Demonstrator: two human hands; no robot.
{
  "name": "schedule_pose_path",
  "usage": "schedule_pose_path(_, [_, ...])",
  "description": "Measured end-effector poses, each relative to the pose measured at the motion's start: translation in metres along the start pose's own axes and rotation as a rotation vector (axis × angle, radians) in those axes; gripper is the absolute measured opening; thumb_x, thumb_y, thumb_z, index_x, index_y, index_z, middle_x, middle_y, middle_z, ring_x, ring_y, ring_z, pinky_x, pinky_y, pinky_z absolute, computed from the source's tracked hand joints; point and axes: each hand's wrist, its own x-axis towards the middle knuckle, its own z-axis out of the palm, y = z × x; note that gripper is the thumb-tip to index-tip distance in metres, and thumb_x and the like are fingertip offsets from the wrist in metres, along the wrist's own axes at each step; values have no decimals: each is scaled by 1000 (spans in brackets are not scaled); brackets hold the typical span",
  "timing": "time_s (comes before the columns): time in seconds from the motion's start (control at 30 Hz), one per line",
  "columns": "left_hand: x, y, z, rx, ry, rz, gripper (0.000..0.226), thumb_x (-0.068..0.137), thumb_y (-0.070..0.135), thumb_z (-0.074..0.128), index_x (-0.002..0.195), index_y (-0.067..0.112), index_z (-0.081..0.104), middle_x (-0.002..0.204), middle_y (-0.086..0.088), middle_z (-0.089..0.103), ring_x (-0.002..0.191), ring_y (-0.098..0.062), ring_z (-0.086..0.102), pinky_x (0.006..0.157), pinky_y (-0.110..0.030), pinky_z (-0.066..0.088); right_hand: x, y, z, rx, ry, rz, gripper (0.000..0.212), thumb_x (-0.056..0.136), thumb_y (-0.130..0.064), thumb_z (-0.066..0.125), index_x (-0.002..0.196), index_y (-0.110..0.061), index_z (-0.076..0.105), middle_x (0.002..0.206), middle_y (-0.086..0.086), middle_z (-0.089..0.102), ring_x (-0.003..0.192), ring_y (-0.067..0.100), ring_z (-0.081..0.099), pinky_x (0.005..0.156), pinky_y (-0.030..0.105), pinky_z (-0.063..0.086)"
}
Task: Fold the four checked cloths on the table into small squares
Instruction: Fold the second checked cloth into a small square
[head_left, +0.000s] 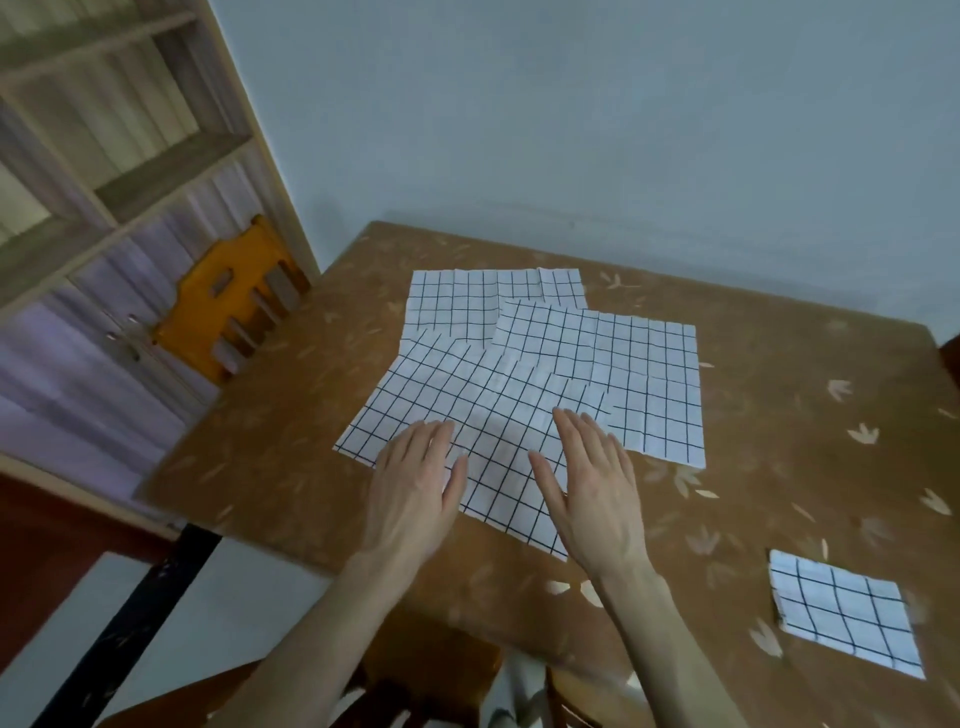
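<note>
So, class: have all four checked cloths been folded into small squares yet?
No: only one folded cloth lies apart; three unfolded cloths overlap mid-table.

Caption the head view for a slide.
Both hands, left and right, flat on the nearest unfolded cloth; one folded cloth lies aside.

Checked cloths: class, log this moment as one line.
folded cloth: one, aside | flat cloths: three, overlapping | nearest cloth: under both hands | left hand: open | right hand: open

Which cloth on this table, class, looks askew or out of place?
The three unfolded cloths: the nearest cloth, middle cloth and far cloth overlap at differing angles, creased. The folded cloth lies apart, near the right edge. Nothing spilled or torn.
</note>
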Motion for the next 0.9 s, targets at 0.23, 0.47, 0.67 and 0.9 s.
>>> schedule_pose_path(0.23, [41, -18, 27, -14, -25, -86, 50, 106, 43, 34, 141, 12, 53, 137, -7, 62, 131, -25, 54, 108, -41, 44, 55, 18, 56, -10, -52, -123, 56, 108, -45, 40, 153, -11, 46, 153, 8, 53, 147, 26, 43, 120, 49, 37])
schedule_pose_path(0.47, [78, -48, 95, -42, -69, -93, 49, 105, 43, 34, 137, 12, 56, 130, -5, 64, 124, -23, 55, 104, -41, 48, 111, 47, 130, -84, -168, -211, 49, 108, -31, 44, 154, -16, 44, 154, 5, 52, 147, 26, 42, 123, 47, 29])
schedule_pose_path(0.67, [95, -56, 164, 47, -199, -143, 53, 106, 47, 30, 147, 17, 46, 146, -3, 52, 138, -20, 43, 114, -37, 37, 151, 77, 191, -131, -304, -267, 51, 105, -20, 50, 155, -18, 42, 158, 3, 47, 151, 27, 37, 124, 47, 23])
schedule_pose_path(0.9, [89, -60, 225, 82, -241, -209, 73, 103, 58, 28, 159, 11, 31, 165, -10, 32, 153, -27, 28, 123, -49, 29, 182, 102, 240, -196, -480, -336, 66, 108, -13, 43, 165, -26, 14, 173, -6, 14, 160, 20, 10, 127, 40, 7])
